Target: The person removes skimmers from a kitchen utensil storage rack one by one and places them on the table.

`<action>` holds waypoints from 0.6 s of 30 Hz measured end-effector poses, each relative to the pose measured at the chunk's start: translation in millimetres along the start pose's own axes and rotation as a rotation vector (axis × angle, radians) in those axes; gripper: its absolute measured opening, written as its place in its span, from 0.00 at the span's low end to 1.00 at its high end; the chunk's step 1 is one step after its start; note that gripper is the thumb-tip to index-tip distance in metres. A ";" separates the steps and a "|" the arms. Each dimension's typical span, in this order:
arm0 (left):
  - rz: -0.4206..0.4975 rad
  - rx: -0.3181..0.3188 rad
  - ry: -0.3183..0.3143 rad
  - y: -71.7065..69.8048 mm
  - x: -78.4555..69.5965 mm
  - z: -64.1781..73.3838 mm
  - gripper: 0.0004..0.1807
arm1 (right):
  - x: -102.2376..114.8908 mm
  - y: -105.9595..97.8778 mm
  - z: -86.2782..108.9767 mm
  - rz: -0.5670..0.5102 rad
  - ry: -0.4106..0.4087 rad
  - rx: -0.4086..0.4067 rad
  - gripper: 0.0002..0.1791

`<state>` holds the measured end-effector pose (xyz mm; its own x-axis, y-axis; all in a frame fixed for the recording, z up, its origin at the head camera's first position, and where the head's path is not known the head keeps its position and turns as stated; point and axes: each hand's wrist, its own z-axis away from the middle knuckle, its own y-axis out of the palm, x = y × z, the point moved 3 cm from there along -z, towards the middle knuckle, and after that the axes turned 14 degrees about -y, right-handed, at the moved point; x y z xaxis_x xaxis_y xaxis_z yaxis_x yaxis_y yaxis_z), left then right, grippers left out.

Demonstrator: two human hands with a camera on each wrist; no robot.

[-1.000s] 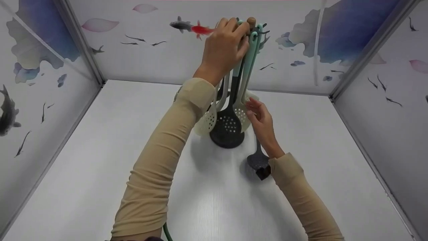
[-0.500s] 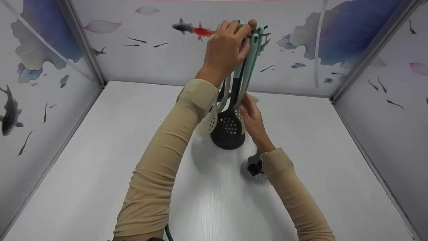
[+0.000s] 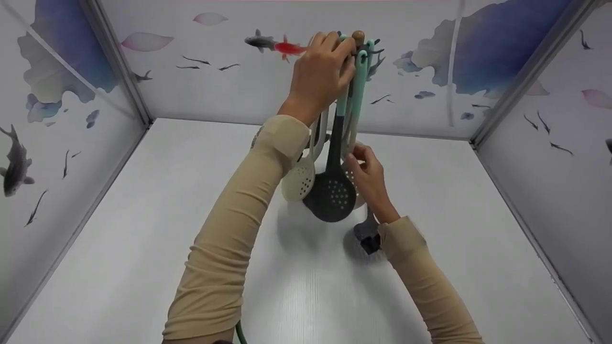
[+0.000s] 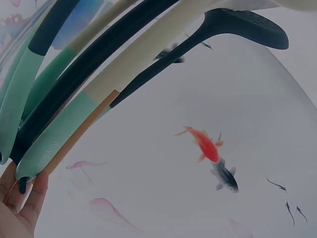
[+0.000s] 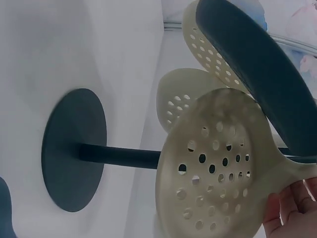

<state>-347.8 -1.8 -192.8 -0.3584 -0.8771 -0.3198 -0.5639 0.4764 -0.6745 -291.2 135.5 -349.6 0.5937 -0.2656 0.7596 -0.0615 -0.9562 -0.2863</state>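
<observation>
A utensil stand with a wooden knob [image 3: 358, 35] holds several mint-handled kitchen utensils by its top hooks. My left hand [image 3: 321, 67] grips the stand's top; in the left wrist view its fingertips [image 4: 35, 201] close around a hook and the end of a mint handle [image 4: 54, 144]. My right hand [image 3: 370, 174] pinches the neck of a cream skimmer [image 5: 213, 168], whose holed head fills much of the right wrist view. A black skimmer [image 3: 334, 197] hangs in front, with another cream skimmer [image 3: 299, 179] left of it.
The stand's round black base [image 5: 74, 148] and post rest on the white table [image 3: 201, 191]. A dark grey utensil [image 3: 364, 230] lies on the table beneath my right wrist. Printed panels [image 3: 229, 91] wall in the back and sides.
My right hand has come in from the right and taken the cream skimmer's neck. The black skimmer has swung toward me and slightly right. The left hand keeps its place at the top.
</observation>
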 end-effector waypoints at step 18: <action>0.010 0.006 0.003 -0.6 1.2 1.1 0.17 | 14.3 -11.8 4.4 0.118 -0.144 -0.080 0.13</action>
<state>-347.1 -3.3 -193.5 -0.3657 -0.8722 -0.3248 -0.5557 0.4846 -0.6756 -278.4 143.5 -337.8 0.6869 -0.3617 0.6304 -0.1977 -0.9277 -0.3168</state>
